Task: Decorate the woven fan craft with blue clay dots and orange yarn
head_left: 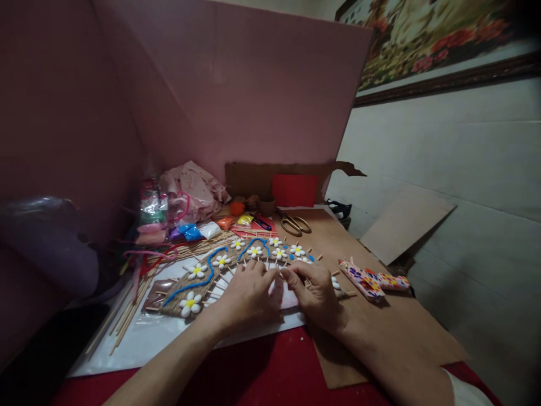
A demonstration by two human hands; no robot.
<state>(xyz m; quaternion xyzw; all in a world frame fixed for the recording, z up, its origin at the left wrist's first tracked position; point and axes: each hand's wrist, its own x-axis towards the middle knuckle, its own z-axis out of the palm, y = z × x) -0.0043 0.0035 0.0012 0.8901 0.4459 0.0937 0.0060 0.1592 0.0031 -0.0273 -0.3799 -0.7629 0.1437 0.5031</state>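
1. Woven panel [220, 276]: the landmark for this entry. I see an arched piece of brown twine wound over thin wooden sticks, set with white flowers and a blue cord, lying on a white sheet [147, 338] on the table [262, 372].
2. Left hand [249, 296]: resting palm down on the panel's near edge, fingers curled, thumb and forefinger pinched at a stick end; I cannot tell how firmly.
3. Right hand [315, 293]: just right of the left hand, on the panel's right end, fingertips closed on something small there; I cannot make out what.
4. Scissors [295, 224]: beyond the panel, on brown cardboard [380, 332].
5. Patterned strips [372, 281]: right of the panel, on the same cardboard.
6. Loose sticks [127, 316]: left of the panel.
7. Coloured clay packets [198, 230]: behind the panel.
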